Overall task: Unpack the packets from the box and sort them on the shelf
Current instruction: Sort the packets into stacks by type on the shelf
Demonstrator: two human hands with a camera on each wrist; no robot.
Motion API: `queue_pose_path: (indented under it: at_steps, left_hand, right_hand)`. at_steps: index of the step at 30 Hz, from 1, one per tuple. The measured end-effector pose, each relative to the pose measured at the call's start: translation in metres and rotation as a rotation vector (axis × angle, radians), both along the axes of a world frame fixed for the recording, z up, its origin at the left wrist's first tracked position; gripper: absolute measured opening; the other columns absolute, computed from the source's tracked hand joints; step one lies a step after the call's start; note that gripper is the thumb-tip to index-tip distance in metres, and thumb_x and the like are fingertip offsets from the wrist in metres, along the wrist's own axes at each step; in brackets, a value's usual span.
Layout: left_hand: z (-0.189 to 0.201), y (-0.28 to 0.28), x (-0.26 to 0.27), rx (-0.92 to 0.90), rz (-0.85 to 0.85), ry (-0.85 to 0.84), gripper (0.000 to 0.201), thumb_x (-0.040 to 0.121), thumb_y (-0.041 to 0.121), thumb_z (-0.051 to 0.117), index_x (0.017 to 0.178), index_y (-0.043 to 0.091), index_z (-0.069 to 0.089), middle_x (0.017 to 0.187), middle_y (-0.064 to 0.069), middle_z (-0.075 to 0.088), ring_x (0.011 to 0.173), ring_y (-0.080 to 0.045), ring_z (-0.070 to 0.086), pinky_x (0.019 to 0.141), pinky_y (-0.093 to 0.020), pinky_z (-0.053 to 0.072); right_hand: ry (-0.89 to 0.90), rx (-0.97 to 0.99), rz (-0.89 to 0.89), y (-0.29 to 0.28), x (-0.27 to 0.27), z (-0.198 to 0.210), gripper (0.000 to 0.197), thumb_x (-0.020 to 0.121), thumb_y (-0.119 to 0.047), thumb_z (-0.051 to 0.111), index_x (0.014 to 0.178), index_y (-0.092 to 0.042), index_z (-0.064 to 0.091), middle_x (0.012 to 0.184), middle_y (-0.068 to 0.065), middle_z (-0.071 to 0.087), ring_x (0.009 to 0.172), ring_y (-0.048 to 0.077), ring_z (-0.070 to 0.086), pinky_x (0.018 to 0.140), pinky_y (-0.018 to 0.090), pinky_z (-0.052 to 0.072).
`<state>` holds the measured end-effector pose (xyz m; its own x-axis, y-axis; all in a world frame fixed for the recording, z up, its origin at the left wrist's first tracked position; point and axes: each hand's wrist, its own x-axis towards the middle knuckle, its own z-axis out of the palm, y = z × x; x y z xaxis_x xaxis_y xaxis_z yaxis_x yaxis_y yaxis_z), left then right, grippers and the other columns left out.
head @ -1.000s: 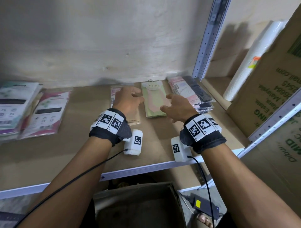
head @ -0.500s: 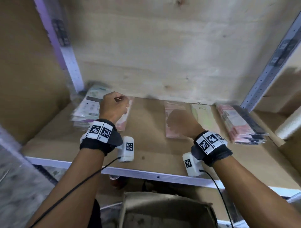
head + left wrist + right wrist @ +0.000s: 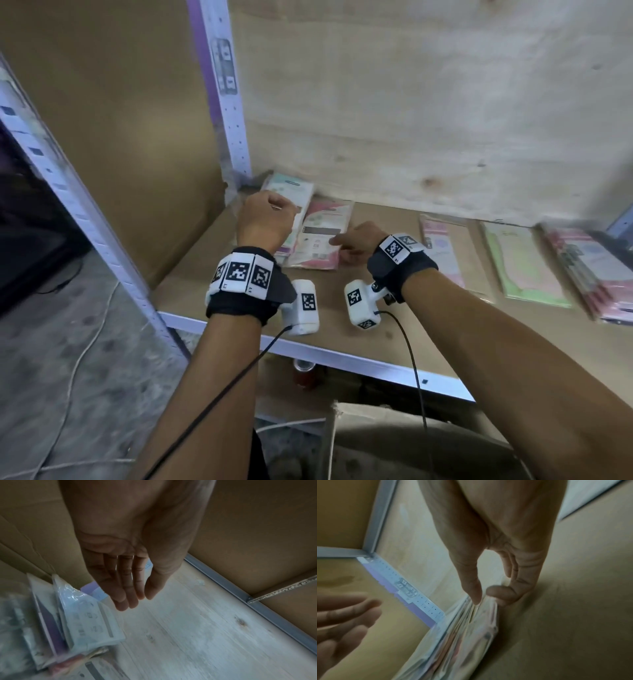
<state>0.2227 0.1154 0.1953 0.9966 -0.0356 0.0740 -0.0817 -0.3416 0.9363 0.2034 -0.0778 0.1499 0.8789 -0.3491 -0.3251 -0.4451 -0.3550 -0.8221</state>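
Observation:
Two stacks of packets lie in the shelf's (image 3: 346, 308) back left corner: a teal-white stack (image 3: 291, 192) and a pink-white stack (image 3: 323, 236). My left hand (image 3: 270, 209) hovers over the teal-white stack with fingers straight and nothing in it; in the left wrist view the left hand (image 3: 133, 601) hangs above the packets (image 3: 89, 618). My right hand (image 3: 342, 245) is at the pink-white stack's near right edge. In the right wrist view the right hand (image 3: 488, 596) pinches the stack's (image 3: 467, 635) edge, thumb on top, fingers curled beside it.
Further right on the shelf lie a pink packet (image 3: 442, 246), a green packet (image 3: 520, 263) and a thick pink stack (image 3: 589, 270). A perforated upright post (image 3: 226, 102) stands at the left corner. Below the front rail (image 3: 342, 359) sits the cardboard box (image 3: 394, 442).
Both hands have moved left along the shelf, from the middle packets to the two left stacks. The right hand now pinches the pink-white stack's edge.

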Motion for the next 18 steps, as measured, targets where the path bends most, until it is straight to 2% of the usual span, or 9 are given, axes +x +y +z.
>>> queue_pose_path:
  at_steps: [3,6,9,11,13,15,16,18]
  left_hand:
    - [0.000,0.005,0.003,0.017,-0.011,0.004,0.016,0.089,0.022,0.067,0.074,0.022,0.064,0.092,-0.004,0.076,0.092,-0.030,0.073,0.089,-0.045,0.060]
    - [-0.002,0.006,0.004,0.032,-0.028,0.024,0.013,0.089,0.024,0.069,0.077,0.022,0.064,0.098,-0.006,0.076,0.094,-0.030,0.073,0.090,-0.045,0.060]
    - [-0.001,0.000,0.001,-0.011,-0.060,0.078,0.012,0.085,0.027,0.073,0.082,0.021,0.065,0.102,-0.010,0.074,0.082,-0.028,0.074,0.083,-0.045,0.063]
    - [-0.002,-0.008,0.000,-0.058,-0.097,0.154,0.023,0.083,0.035,0.077,0.090,0.017,0.064,0.107,-0.011,0.071,0.086,-0.030,0.075,0.080,-0.043,0.063]
    - [-0.005,-0.018,-0.004,-0.144,-0.155,0.271,0.037,0.083,0.047,0.077,0.095,0.015,0.063,0.106,-0.007,0.067,0.094,-0.030,0.074,0.075,-0.037,0.064]
    - [-0.007,-0.028,-0.012,-0.248,-0.229,0.395,0.043,0.081,0.059,0.074,0.093,0.020,0.061,0.100,-0.002,0.062,0.094,-0.026,0.072,0.072,-0.035,0.065]
    - [-0.007,-0.033,-0.016,-0.317,-0.271,0.450,0.049,0.079,0.062,0.074,0.099,0.020,0.061,0.102,-0.004,0.061,0.094,-0.026,0.071,0.072,-0.036,0.065]
    - [-0.007,-0.043,-0.021,-0.499,-0.351,0.532,0.066,0.075,0.061,0.078,0.117,0.014,0.059,0.113,-0.017,0.062,0.099,-0.032,0.072,0.075,-0.041,0.064]
  right_hand:
    - [0.049,0.109,-0.037,0.000,0.004,-0.004,0.019,0.080,-0.009,0.079,0.083,-0.002,0.062,0.069,0.013,0.060,0.051,0.020,0.047,0.051,0.030,0.040]
    - [0.036,0.148,-0.009,0.002,-0.001,-0.006,0.014,0.082,-0.007,0.076,0.088,0.000,0.065,0.076,0.017,0.062,0.051,0.019,0.043,0.046,0.026,0.034]
    - [-0.089,0.202,-0.051,-0.002,-0.014,0.000,0.010,0.082,-0.002,0.070,0.088,-0.003,0.063,0.082,0.016,0.064,0.055,0.020,0.054,0.045,0.024,0.043]
    - [-0.173,0.210,-0.065,-0.010,-0.026,0.009,0.011,0.082,0.002,0.066,0.082,-0.008,0.060,0.078,0.009,0.066,0.059,0.018,0.062,0.045,0.021,0.049]
    - [-0.255,0.111,-0.046,-0.019,-0.041,0.019,0.012,0.081,0.002,0.065,0.080,-0.009,0.060,0.076,0.006,0.066,0.064,0.019,0.063,0.051,0.022,0.051]
    - [-0.347,0.003,-0.015,-0.028,-0.059,0.030,0.014,0.080,0.001,0.067,0.076,-0.011,0.062,0.079,0.006,0.066,0.071,0.022,0.062,0.063,0.029,0.051]
    - [-0.387,-0.034,0.007,-0.033,-0.069,0.035,0.017,0.081,0.001,0.069,0.075,-0.014,0.063,0.079,0.005,0.066,0.073,0.022,0.062,0.064,0.033,0.052]
    - [-0.435,-0.100,0.075,-0.043,-0.089,0.044,0.016,0.082,0.000,0.070,0.080,-0.015,0.065,0.076,0.002,0.064,0.067,0.021,0.062,0.055,0.035,0.055]
